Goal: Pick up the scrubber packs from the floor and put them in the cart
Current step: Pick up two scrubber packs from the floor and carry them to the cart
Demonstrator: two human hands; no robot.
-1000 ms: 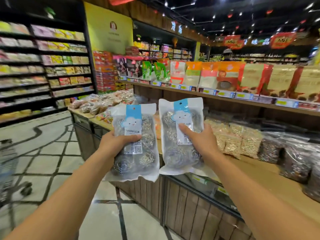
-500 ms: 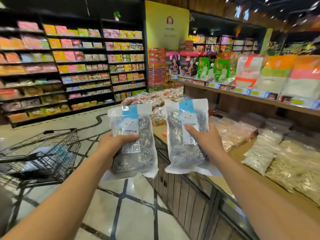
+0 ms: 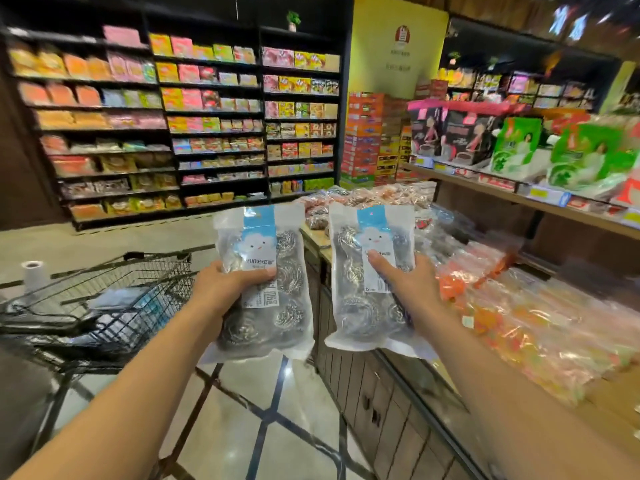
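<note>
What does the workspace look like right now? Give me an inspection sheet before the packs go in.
Surface: tiled floor with dark lines; no packs seen lying on it.
Job's things: left scrubber pack and right scrubber pack, both held upright in the air; cart at the left, some bagged goods already inside.
Clutter: paper roll beyond the cart.
Grips: left hand holds the left pack; right hand holds the right pack, thumb across its label.
Cables: nothing seen.
Surroundings: wooden counter with bagged goods at the right; stocked shelves behind.
</note>
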